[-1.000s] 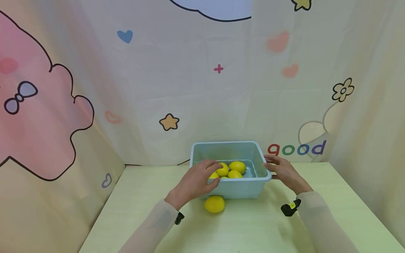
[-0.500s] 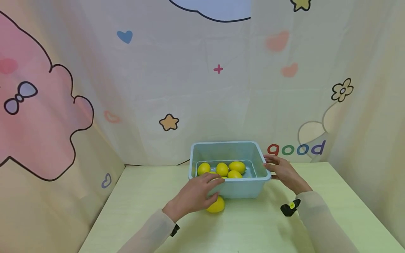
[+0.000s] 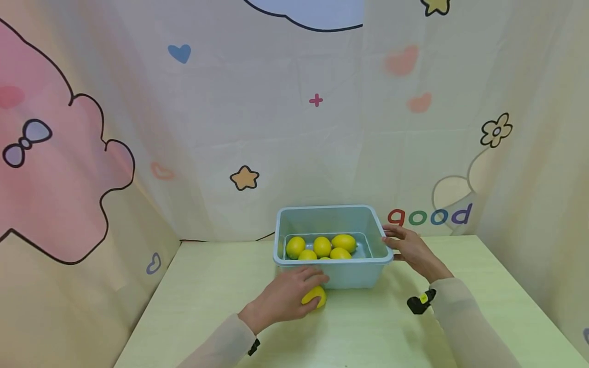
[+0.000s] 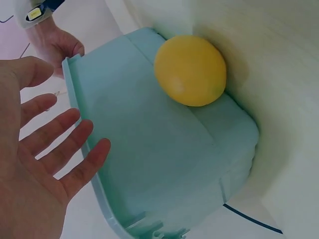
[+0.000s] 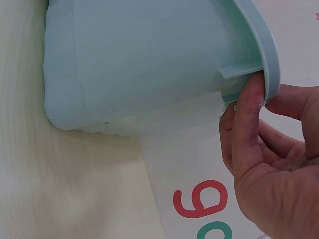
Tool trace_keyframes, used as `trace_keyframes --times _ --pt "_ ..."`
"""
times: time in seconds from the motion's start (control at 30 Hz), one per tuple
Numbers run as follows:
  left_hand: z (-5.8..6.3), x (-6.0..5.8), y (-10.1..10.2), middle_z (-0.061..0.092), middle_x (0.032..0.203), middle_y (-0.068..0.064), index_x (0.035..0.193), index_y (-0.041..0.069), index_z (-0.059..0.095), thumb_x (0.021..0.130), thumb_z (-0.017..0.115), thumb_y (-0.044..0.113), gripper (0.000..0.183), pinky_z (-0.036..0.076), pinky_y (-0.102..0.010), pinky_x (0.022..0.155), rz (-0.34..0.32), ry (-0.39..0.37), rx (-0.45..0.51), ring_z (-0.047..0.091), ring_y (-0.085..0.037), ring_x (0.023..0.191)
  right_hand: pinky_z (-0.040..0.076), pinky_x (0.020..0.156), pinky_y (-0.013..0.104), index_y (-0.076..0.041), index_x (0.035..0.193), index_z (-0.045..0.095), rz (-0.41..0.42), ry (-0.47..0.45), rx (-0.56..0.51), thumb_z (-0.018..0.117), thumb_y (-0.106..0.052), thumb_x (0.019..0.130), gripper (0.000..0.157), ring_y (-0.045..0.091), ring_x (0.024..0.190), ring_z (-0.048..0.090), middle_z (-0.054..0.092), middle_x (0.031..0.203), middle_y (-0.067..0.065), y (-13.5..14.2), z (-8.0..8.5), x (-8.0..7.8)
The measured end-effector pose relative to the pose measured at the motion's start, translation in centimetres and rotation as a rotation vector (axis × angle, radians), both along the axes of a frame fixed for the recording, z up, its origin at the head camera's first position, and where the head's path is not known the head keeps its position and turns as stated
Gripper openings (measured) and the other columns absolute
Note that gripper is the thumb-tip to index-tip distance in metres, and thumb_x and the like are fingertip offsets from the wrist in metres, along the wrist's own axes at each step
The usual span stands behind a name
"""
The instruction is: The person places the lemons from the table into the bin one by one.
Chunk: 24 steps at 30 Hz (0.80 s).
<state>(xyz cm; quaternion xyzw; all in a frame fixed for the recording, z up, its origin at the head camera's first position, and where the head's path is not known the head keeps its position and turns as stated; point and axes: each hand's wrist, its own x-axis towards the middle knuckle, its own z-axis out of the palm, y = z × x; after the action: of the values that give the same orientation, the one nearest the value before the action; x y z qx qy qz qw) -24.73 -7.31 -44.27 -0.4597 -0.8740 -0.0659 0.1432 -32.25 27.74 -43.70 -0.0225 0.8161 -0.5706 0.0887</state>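
A light blue plastic bin (image 3: 349,276) stands at the back of the table with several yellow lemons (image 3: 344,243) inside. In front of it, one more lemon (image 3: 318,295) lies on the table. My left hand (image 3: 286,294) hovers at that lemon and partly covers it in the head view. Seen from the left wrist, the fingers of the left hand (image 4: 37,174) are spread, with a gap between them and the lemon (image 4: 190,70). At the bin's right end, my right hand (image 5: 276,174) pinches the rim between thumb and fingers.
The pale wooden table (image 3: 207,286) reaches back to a printed curtain (image 3: 207,128) close behind the bin. Curtain sides hang at left and right. Dark wrist straps (image 3: 421,301) sit over the sleeves.
My left hand has drawn back from over the bin, down to the lemon in front. A lemon at the bin's left end, hidden before, now shows. The right hand keeps its place at the rim.
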Motion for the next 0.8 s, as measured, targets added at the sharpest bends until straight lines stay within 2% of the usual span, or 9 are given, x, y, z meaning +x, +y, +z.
trace_keyframes --times 0.2,0.5,0.8 --pt "-0.8 -0.2 -0.1 0.059 0.134 0.002 0.135 0.021 0.056 0.095 0.060 0.037 0.043 0.049 -0.033 0.105 0.017 -0.023 -0.045 0.058 -0.016 0.124 0.056 0.096 0.044 -0.009 0.154 0.028 -0.003 0.000 0.005 0.052 -0.026 0.101 0.060 0.040 0.134 0.045 0.035 0.154 0.021 0.0 0.0 -0.1" --pt "-2.2 -0.6 -0.4 0.055 0.143 0.001 0.142 0.024 0.051 0.095 0.060 0.039 0.051 0.052 -0.039 0.102 0.082 -0.145 -0.128 0.054 -0.021 0.128 0.056 0.096 0.043 -0.009 0.154 0.029 -0.004 0.001 0.002 0.053 -0.026 0.101 0.060 0.040 0.133 0.045 0.036 0.153 0.021 0.0 -0.1 0.0" --pt "-4.0 -0.9 -0.5 0.055 0.141 0.003 0.142 0.027 0.052 0.093 0.062 0.038 0.051 0.052 -0.035 0.101 0.085 -0.176 -0.132 0.054 -0.018 0.123 0.056 0.096 0.044 -0.009 0.154 0.028 -0.006 0.004 0.007 0.053 -0.027 0.101 0.061 0.041 0.134 0.045 0.035 0.154 0.021 0.1 -0.3 -0.1"
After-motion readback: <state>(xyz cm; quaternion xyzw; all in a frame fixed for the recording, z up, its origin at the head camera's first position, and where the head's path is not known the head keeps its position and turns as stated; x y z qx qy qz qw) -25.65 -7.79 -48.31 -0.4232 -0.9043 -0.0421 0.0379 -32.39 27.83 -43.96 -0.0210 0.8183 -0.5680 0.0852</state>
